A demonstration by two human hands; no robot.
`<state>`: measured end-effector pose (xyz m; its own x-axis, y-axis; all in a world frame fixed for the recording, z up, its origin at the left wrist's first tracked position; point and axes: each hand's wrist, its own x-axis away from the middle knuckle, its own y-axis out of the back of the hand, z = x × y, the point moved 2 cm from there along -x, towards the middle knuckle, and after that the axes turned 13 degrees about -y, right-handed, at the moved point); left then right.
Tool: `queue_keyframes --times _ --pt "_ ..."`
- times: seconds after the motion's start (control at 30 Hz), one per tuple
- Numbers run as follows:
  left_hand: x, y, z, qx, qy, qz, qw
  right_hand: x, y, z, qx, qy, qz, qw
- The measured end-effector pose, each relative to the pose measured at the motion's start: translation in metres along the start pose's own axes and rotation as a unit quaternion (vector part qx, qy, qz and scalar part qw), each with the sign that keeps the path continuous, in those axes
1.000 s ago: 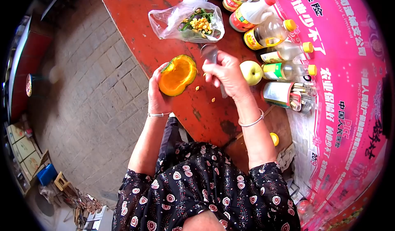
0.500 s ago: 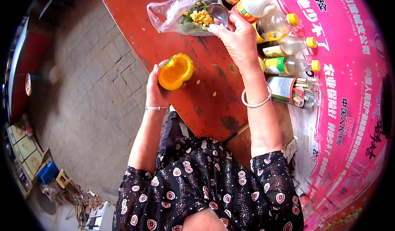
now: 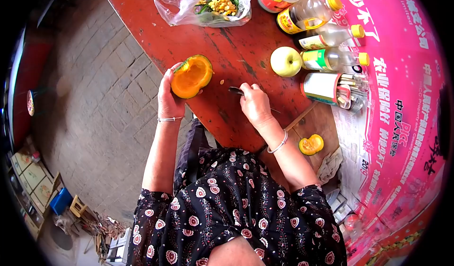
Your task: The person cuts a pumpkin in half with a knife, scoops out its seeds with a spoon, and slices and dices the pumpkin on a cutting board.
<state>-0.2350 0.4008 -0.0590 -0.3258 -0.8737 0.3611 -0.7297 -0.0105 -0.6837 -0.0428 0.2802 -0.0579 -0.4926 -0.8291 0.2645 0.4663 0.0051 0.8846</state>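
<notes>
My left hand is wrapped around a hollowed pumpkin half, its orange cut side facing up. My right hand is closed on a spoon, whose dark bowl points toward the pumpkin but stays apart from it. Most of the spoon's handle is hidden in the fist. A single pale seed lies on the red table between the two hands. Farther off, a clear plastic bag holds yellow pumpkin seeds and pulp on top of green plant scraps.
A green apple sits right of my right hand, beside several sauce bottles and a jar of utensils. Another pumpkin piece and a crumpled cloth lie at the near right. The table's left edge borders a brick floor.
My right hand has come back from the plastic bag with the spoon, down toward the pumpkin half. The apple and second pumpkin piece now show. The view has shifted slightly.
</notes>
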Motion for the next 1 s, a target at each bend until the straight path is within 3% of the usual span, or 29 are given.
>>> queue_keyframes --times 0.23,0.3,0.43,0.5,0.6,0.7,0.8,0.9,1.0 --pt "0.0 0.008 0.005 0.004 -0.004 0.0 1.0 -0.007 -0.004 -0.004 -0.058 0.034 -0.014 0.998" --pt "0.0 0.01 0.007 0.004 -0.002 -0.003 1.0 -0.015 0.003 -0.005 -0.186 -0.012 0.037 0.982" --pt "-0.002 0.012 0.009 -0.003 -0.006 0.001 1.0 -0.036 0.073 0.052 -0.317 -0.004 0.021 0.948" --pt "-0.003 0.011 0.009 -0.005 -0.008 0.005 1.0 -0.054 0.104 0.079 -0.3 0.103 -0.11 0.942" --pt "-0.001 0.01 0.008 -0.004 -0.01 0.004 1.0 -0.103 0.122 0.1 -0.229 0.192 -0.186 0.936" --pt "-0.001 0.009 0.007 0.006 -0.006 0.006 1.0 -0.141 0.114 0.101 -0.229 0.187 -0.166 0.941" --pt "-0.002 0.013 0.009 -0.001 -0.015 0.003 1.0 -0.147 0.112 0.1 -0.228 0.122 -0.132 0.957" --pt "-0.003 0.013 0.01 -0.008 -0.023 0.008 1.0 -0.141 0.106 0.096 -0.321 0.079 -0.075 0.941" --pt "-0.005 0.012 0.01 -0.013 -0.026 0.019 0.999 -0.143 0.109 0.097 -0.343 0.065 -0.087 0.933"
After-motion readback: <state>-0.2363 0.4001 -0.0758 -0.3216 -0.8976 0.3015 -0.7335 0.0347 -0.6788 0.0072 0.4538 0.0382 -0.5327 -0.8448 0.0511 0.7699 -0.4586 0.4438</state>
